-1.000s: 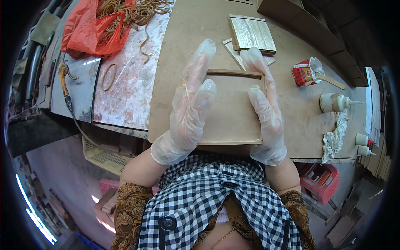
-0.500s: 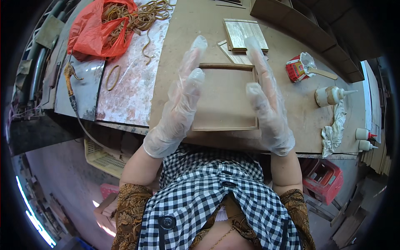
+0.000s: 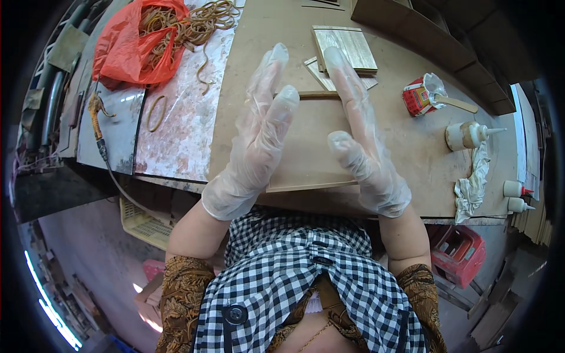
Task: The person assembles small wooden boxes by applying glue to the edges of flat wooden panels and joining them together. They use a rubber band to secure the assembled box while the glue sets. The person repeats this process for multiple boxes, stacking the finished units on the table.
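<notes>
A flat brown wooden box (image 3: 315, 147) lies on the workbench (image 3: 265, 35) right in front of me. My left hand (image 3: 256, 141), in a clear thin glove, is raised over the box's left side with its fingers spread and straight. My right hand (image 3: 362, 138), also gloved, hovers at the box's right side, fingers extended. Neither hand grips anything. Whether the palms touch the box sides cannot be told.
A stack of thin wood panels (image 3: 344, 50) lies beyond the box. A red can with a stick (image 3: 421, 94), a glue bottle (image 3: 468, 135) and a rag (image 3: 474, 182) sit at the right. A red bag of rubber bands (image 3: 141, 44) lies at the far left.
Both hands have lifted off the box's sides and opened upward, fingers spreading. The view has shifted a little, so the box sits lower in frame.
</notes>
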`<move>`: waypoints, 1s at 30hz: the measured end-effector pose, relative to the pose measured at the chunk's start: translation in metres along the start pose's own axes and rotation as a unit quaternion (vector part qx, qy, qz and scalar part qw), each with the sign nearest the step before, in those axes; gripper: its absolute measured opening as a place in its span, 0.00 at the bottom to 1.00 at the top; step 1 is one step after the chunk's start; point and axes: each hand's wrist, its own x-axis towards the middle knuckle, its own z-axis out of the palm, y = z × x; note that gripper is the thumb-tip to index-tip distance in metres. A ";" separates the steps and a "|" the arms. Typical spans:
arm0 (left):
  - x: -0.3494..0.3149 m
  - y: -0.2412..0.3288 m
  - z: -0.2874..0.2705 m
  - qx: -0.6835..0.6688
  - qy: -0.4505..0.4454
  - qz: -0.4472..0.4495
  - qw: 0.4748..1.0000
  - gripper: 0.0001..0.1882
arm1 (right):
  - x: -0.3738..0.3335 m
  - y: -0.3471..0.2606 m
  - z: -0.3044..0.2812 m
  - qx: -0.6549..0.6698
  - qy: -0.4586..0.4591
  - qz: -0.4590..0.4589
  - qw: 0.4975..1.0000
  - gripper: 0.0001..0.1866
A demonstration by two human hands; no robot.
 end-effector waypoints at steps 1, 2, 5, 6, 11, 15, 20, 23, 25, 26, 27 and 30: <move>0.000 0.000 0.000 -0.001 -0.003 0.006 1.000 0.29 | 0.001 0.001 0.001 -0.005 -0.001 -0.007 1.000 0.48; 0.000 0.000 -0.001 -0.002 -0.006 0.011 1.000 0.30 | 0.001 0.001 0.000 -0.006 0.002 -0.010 1.000 0.48; -0.001 0.000 0.000 -0.015 -0.008 0.012 1.000 0.30 | 0.002 0.003 0.002 -0.001 0.010 -0.020 1.000 0.48; 0.000 0.000 0.000 -0.021 -0.008 0.011 1.000 0.30 | 0.002 0.004 0.002 0.001 0.012 -0.024 1.000 0.47; -0.001 0.014 0.005 -0.136 0.011 -0.040 0.990 0.30 | 0.001 0.002 0.006 0.040 0.036 -0.004 0.999 0.44; -0.006 -0.001 -0.001 -0.188 0.013 -0.015 0.982 0.29 | -0.002 0.017 0.013 0.174 0.080 -0.022 0.981 0.40; -0.018 -0.009 -0.009 -0.128 0.058 0.008 0.990 0.27 | -0.012 0.024 0.023 0.337 0.197 0.039 0.920 0.39; -0.028 -0.014 -0.012 -0.149 0.044 -0.062 0.986 0.26 | -0.029 0.038 0.016 0.307 0.169 0.087 0.933 0.34; -0.033 -0.023 -0.012 -0.173 0.031 -0.095 0.980 0.25 | -0.037 0.034 0.020 0.328 0.114 0.160 0.924 0.33; -0.035 -0.028 -0.012 -0.165 0.025 -0.086 0.982 0.25 | -0.038 0.032 0.023 0.355 0.117 0.173 0.911 0.34; -0.036 -0.030 -0.012 -0.157 0.018 -0.077 0.984 0.25 | -0.039 0.029 0.026 0.381 0.120 0.186 0.898 0.34; -0.033 -0.028 -0.012 -0.166 0.006 -0.082 0.983 0.26 | -0.039 0.024 0.025 0.389 0.121 0.199 0.892 0.34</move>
